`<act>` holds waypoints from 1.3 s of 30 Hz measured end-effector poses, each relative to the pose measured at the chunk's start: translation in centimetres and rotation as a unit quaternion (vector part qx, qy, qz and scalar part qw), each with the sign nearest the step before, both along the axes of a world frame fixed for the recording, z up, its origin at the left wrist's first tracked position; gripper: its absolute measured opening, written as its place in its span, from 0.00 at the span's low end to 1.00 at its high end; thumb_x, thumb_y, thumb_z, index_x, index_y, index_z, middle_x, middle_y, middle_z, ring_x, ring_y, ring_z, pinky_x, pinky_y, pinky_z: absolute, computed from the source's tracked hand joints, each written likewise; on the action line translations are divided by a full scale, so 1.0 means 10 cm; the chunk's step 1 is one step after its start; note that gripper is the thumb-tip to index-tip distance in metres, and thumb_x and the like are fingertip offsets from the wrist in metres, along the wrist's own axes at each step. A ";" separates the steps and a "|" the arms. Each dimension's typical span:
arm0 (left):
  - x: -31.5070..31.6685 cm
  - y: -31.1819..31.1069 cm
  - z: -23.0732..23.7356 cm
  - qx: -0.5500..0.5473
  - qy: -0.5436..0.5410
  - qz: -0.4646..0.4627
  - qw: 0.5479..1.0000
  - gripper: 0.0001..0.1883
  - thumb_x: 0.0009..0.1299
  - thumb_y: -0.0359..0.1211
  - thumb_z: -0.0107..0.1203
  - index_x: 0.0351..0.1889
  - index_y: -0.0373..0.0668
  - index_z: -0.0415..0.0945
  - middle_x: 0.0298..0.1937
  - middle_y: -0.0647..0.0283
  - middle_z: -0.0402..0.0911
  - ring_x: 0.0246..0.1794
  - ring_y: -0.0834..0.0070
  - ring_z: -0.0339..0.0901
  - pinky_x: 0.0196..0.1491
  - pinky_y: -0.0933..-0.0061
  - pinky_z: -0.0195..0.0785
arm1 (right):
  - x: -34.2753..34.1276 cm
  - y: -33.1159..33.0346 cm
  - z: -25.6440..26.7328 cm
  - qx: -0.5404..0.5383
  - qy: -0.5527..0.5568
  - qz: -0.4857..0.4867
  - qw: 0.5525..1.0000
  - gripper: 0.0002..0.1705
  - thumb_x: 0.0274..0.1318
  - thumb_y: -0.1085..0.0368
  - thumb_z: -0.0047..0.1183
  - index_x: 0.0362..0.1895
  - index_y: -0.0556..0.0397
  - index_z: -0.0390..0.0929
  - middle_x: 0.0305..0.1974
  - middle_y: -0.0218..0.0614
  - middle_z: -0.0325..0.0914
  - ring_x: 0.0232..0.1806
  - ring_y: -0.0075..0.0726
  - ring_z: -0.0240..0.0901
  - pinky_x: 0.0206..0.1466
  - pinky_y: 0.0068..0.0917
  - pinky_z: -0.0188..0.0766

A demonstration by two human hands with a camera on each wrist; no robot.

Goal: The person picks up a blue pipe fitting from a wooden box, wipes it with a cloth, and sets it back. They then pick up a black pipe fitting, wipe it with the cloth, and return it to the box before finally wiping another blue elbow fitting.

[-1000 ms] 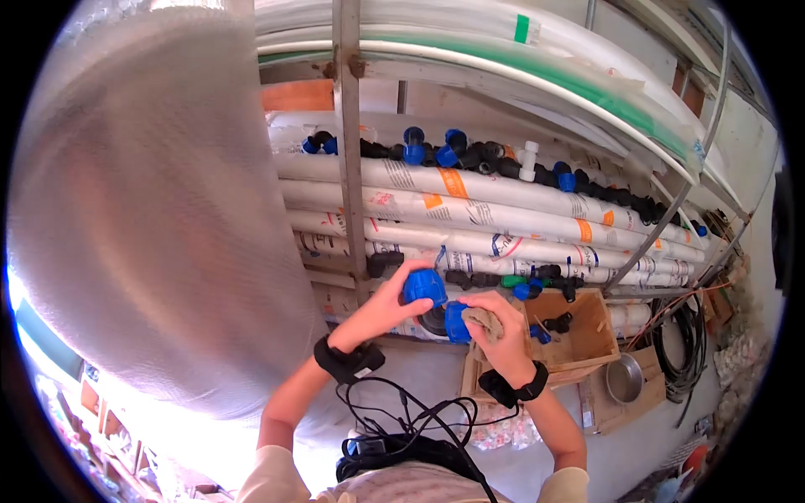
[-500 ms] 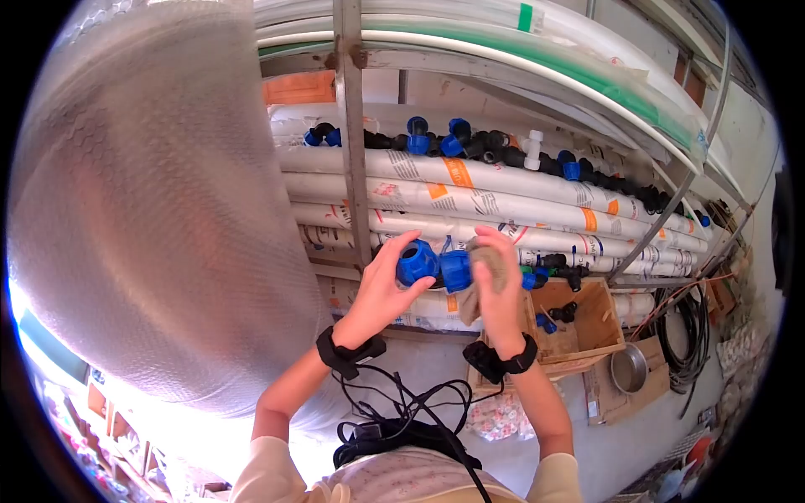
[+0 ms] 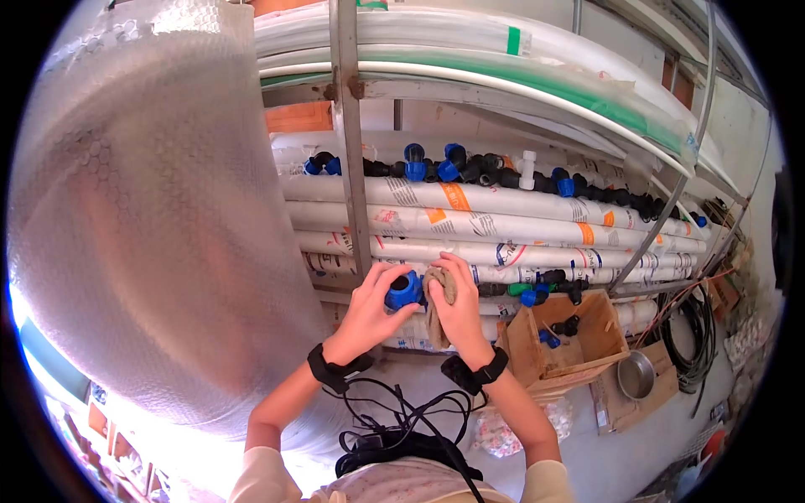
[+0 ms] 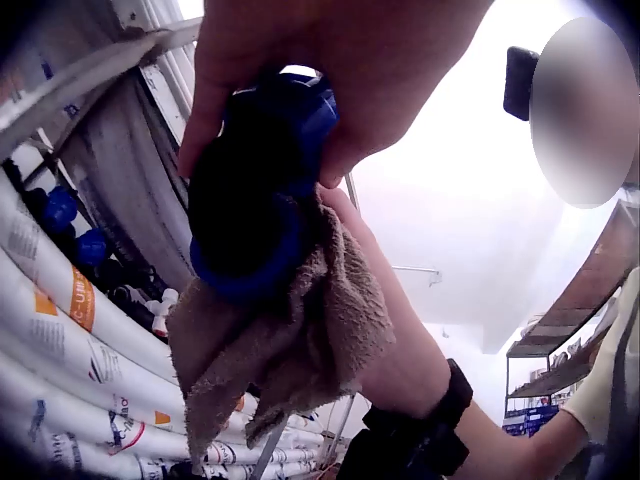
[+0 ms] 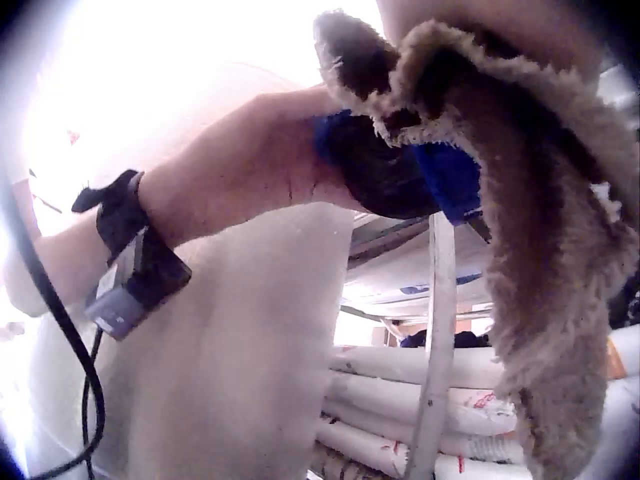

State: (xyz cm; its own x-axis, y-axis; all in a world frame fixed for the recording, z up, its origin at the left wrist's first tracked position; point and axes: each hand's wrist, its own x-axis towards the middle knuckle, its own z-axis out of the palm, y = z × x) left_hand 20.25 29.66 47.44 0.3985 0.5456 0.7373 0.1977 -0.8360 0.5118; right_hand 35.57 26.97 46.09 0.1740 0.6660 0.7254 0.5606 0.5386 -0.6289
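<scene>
Before the pipe rack, my left hand (image 3: 369, 306) grips a pipe fitting (image 3: 405, 293) by one of its blue nuts, thumb and fingers curled round it. The nut's dark round mouth faces the head camera. My right hand (image 3: 457, 306) holds a brown cloth (image 3: 438, 323) against the fitting's other end, which the cloth mostly hides in the head view. Black body and blue ends of the fitting (image 5: 385, 165) show between hand and cloth in the right wrist view. Loose folds of the cloth (image 4: 290, 340) hang below the fitting in the left wrist view.
Wrapped white pipes (image 3: 545, 230) fill the rack, with black and blue fittings (image 3: 453, 162) lined up along them. A tall bubble-wrap roll (image 3: 159, 210) stands at left. To the right are a wooden crate (image 3: 524, 344) with several fittings, a metal bowl (image 3: 636, 375) and coiled black hose (image 3: 692, 335).
Both hands have shifted left and the fitting has turned. The right hand's cloth has come across the fitting's right blue nut, which showed plainly before and is now mostly covered.
</scene>
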 end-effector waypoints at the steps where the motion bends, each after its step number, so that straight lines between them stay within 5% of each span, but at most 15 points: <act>1: -0.01 0.00 0.00 0.011 0.002 0.004 1.000 0.28 0.47 0.26 0.62 0.47 0.40 0.65 0.43 0.54 0.69 0.41 0.59 0.70 0.43 0.69 0.65 | -0.03 0.01 0.01 0.007 0.002 -0.016 1.000 0.15 0.46 0.67 0.50 0.40 0.58 0.68 0.46 0.48 0.65 0.48 0.53 0.64 0.51 0.35 0.60; 8: 0.02 -0.02 0.02 0.042 0.017 0.038 0.998 0.29 0.46 0.25 0.63 0.47 0.41 0.64 0.44 0.53 0.67 0.42 0.58 0.69 0.44 0.69 0.65 | -0.08 0.15 0.01 -0.029 0.048 -0.016 0.998 0.11 0.45 0.70 0.50 0.35 0.59 0.68 0.33 0.48 0.71 0.36 0.48 0.69 0.41 0.31 0.64; 18: 0.17 -0.15 -0.04 0.009 -0.034 0.011 0.999 0.32 0.45 0.25 0.64 0.49 0.40 0.61 0.45 0.56 0.67 0.46 0.64 0.67 0.48 0.71 0.62 | 0.16 0.01 0.07 -0.047 0.112 -0.014 0.992 0.08 0.47 0.70 0.49 0.33 0.58 0.67 0.26 0.49 0.71 0.29 0.54 0.68 0.34 0.32 0.65; 22: 0.27 -0.21 -0.10 -0.025 -0.077 0.000 0.997 0.41 0.46 0.28 0.65 0.57 0.41 0.53 0.48 0.54 0.66 0.46 0.63 0.69 0.47 0.71 0.64 | 0.27 -0.06 0.02 -0.046 0.146 -0.002 0.988 0.06 0.52 0.69 0.44 0.32 0.60 0.67 0.26 0.36 0.72 0.28 0.22 0.64 0.34 0.22 0.63; 25: 0.35 -0.23 -0.15 -0.116 -0.106 -0.051 0.986 0.50 0.46 0.29 0.66 0.63 0.44 0.41 0.53 0.53 0.64 0.51 0.67 0.67 0.51 0.69 0.64 | 0.35 -0.04 -0.06 -0.010 0.183 0.003 0.983 0.06 0.53 0.70 0.42 0.32 0.61 0.67 0.28 0.33 0.72 0.31 0.22 0.65 0.37 0.19 0.62; 28: 0.46 -0.29 -0.27 -0.180 -0.124 -0.076 0.973 0.48 0.48 0.27 0.64 0.63 0.44 0.42 0.55 0.52 0.63 0.53 0.68 0.66 0.53 0.69 0.62 | 0.40 -0.04 -0.09 -0.046 0.308 0.091 0.946 0.06 0.52 0.71 0.43 0.34 0.61 0.66 0.28 0.39 0.73 0.32 0.30 0.72 0.38 0.25 0.65; 32: 0.47 -0.25 -0.36 -0.174 -0.140 -0.051 0.973 0.40 0.52 0.22 0.58 0.61 0.43 0.47 0.55 0.54 0.63 0.55 0.69 0.64 0.55 0.69 0.60 | 0.46 -0.12 -0.15 -0.062 0.245 0.085 0.964 0.07 0.52 0.72 0.43 0.36 0.60 0.67 0.28 0.39 0.74 0.33 0.29 0.73 0.39 0.24 0.66; 36: 0.50 -0.30 -0.30 -0.234 -0.276 -0.112 0.925 0.35 0.58 0.21 0.50 0.61 0.45 0.44 0.50 0.56 0.66 0.49 0.73 0.67 0.52 0.73 0.59 | 0.50 -0.25 -0.11 -0.094 0.127 0.089 0.983 0.08 0.51 0.72 0.44 0.37 0.59 0.68 0.29 0.43 0.74 0.33 0.32 0.73 0.38 0.25 0.66; 39: 0.42 -0.34 -0.15 -0.289 -0.278 -0.123 0.908 0.30 0.64 0.26 0.45 0.61 0.47 0.43 0.49 0.56 0.66 0.46 0.75 0.66 0.50 0.75 0.58 | 0.49 -0.39 -0.04 -0.108 0.067 0.078 0.989 0.09 0.50 0.71 0.45 0.38 0.58 0.68 0.29 0.45 0.74 0.33 0.36 0.74 0.38 0.27 0.67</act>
